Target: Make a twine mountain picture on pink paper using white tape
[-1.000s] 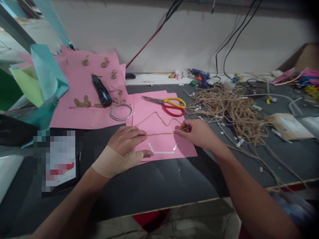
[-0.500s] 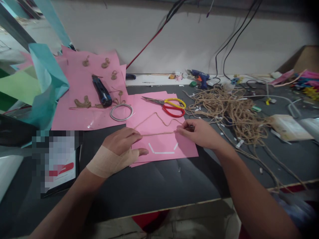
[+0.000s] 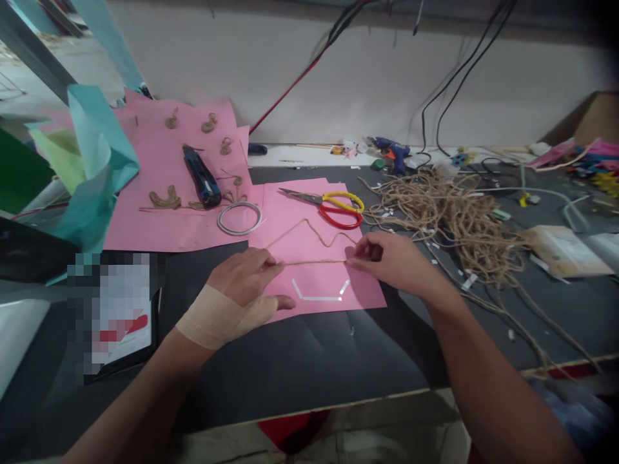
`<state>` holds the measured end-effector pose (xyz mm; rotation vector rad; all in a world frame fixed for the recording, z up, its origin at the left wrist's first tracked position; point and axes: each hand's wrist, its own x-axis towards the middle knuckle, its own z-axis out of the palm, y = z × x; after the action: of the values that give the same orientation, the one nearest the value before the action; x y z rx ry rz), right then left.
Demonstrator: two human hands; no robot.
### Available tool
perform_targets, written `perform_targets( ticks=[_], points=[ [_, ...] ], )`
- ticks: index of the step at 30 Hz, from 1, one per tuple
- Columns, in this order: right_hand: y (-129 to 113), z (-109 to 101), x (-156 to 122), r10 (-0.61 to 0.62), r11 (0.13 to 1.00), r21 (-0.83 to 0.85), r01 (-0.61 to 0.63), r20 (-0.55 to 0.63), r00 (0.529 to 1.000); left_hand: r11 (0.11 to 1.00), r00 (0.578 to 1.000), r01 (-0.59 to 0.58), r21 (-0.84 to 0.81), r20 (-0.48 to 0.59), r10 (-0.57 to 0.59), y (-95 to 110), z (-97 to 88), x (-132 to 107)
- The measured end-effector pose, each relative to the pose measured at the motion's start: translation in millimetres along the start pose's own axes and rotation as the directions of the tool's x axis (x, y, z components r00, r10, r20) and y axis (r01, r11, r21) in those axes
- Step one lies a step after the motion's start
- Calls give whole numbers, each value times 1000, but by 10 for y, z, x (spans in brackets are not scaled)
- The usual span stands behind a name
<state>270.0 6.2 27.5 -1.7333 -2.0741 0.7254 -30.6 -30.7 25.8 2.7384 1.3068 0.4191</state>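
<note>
A thin length of jute twine [image 3: 314, 261] runs straight between my two hands, low over a pink sheet [image 3: 365, 293]. My left hand [image 3: 246, 280], with a tan bandage round the wrist, holds the twine's left part at the fingertips, its thumb stretched apart. At the other side my right hand [image 3: 389, 258] pinches the twine between thumb and fingers. More of the twine forms a bent, wavy line behind. Nearer me, white strips [image 3: 322, 298] make a shallow open-topped shape on the sheet. Scissors [image 3: 320, 200] with one yellow and one red handle lie at the sheet's far edge.
A tangled heap of twine [image 3: 449, 219] lies at right. On the left pink sheets [image 3: 159, 154] are a utility knife [image 3: 202, 177], a wire ring [image 3: 239, 218] and several small twine coils. A glue gun [image 3: 394, 153] sits by the wall. A phone-like device [image 3: 123, 316] lies left.
The view has shifted slightly, so everything sits a little farther right. Both hands keep the twine stretched in nearly the same place.
</note>
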Motion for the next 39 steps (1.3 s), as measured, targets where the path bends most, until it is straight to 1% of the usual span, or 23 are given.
perform_targets(
  ticks=[2,4,5,7,10,12,14,16,19,21,22,24,26,28,29,30,31,32,34,35,36,37,39],
  points=[
    [-2,0,8,-62,998,-2,62,-75,995,1000,1000,-1,-12,0,1,1,0,2],
    [-42,40,24,-127,992,-16,126,-188,974,1000,1000,-5,-19,9,5,5,1,9],
    [-74,79,33,-157,987,-17,158,-234,960,1000,1000,-8,-20,14,8,7,1,14],
    [-149,187,53,-209,976,0,217,-275,938,1000,1000,-15,-19,24,15,10,-3,22],
    [-236,373,82,-273,960,-2,280,-229,934,1000,999,-17,-21,35,17,12,-13,31],
    [-256,457,98,-287,958,-33,286,-201,937,1000,999,-15,-26,35,16,12,-15,32],
    [-243,475,114,-290,957,-43,288,-193,937,999,1000,-14,-30,27,14,10,-10,28],
    [-197,421,132,-295,955,-30,295,-197,935,999,1000,-12,-32,14,13,5,2,21],
    [-65,240,158,-264,964,-49,260,-249,932,999,1000,-7,-33,-9,7,-1,21,12],
    [49,114,165,-199,979,-97,177,-312,929,999,1000,-4,-39,-24,3,0,26,11],
    [102,66,164,-159,986,-108,130,-324,933,999,1000,-2,-44,-26,1,2,26,13],
    [185,18,157,-89,992,-108,58,-307,947,998,1000,1,-57,-20,-2,7,22,19],
    [226,31,152,-51,996,-86,27,-286,957,997,1000,2,-76,-11,-3,9,20,25],
    [231,80,156,-33,999,-21,29,-283,959,996,1000,2,-94,-9,-2,9,24,27],
    [224,107,163,-14,998,54,30,-281,959,995,1000,3,-100,-13,-4,9,27,27],
    [214,129,172,22,986,166,25,-277,961,995,1000,4,-104,-18,-6,9,30,26],
    [202,145,182,73,950,312,15,-269,960,995,1000,5,-104,-26,-8,10,33,26],
    [187,153,193,137,881,474,0,-256,957,994,999,4,-105,-33,-7,12,35,26],
    [156,146,214,260,667,745,-20,-207,943,994,999,-12,-109,-46,6,17,37,28],
    [140,134,221,305,561,827,-25,-179,935,994,999,-23,-111,-52,17,20,37,30],
    [126,119,226,338,476,879,-27,-155,928,993,998,-34,-112,-58,28,22,38,33],
    [112,102,230,361,416,909,-31,-134,923,993,997,-43,-112,-64,36,23,40,35],
    [90,71,234,388,350,935,-48,-99,916,992,996,-52,-111,-79,44,24,48,39]
  ],
)
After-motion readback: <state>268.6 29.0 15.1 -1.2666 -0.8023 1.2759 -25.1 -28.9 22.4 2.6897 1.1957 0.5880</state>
